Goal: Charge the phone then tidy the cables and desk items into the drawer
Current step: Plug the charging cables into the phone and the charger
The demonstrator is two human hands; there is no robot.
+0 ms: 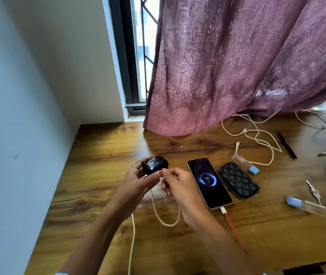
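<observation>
1. Both forearms reach in from the bottom edge, and a white cable [132, 241] runs up between them, loops on the desk [98, 155] below the wrists and rises behind the hands.
2. Left hand [136, 181]: fingers curled round a small black case [154, 164], held up off the desk; a ring shows on one finger.
3. Right hand [180, 187]: fingers curled, thumb and forefinger pinching something small right against the case; the cable's end appears to lie in that pinch, but the plug itself is hidden.
4. Just to the right of the right hand the phone [209, 183] lies flat, screen up, lit with a charging ring and a figure that reads about 96.
5. A red cable [234, 229] with a white plug is pushed into the phone's near end, beside the right wrist.
6. Touching the phone's far side lies a dark patterned pouch [238, 180].
7. Beyond the pouch, farther right of the hands, lie a clear bottle with a blue cap [244, 163], loose white cords [257, 135] and a black pen [286, 145].
8. Well right of the hands lie keys [314, 192] and a second blue-capped bottle [307, 205].
9. Behind the hands a purple curtain [237, 66] hangs down onto the desk.
</observation>
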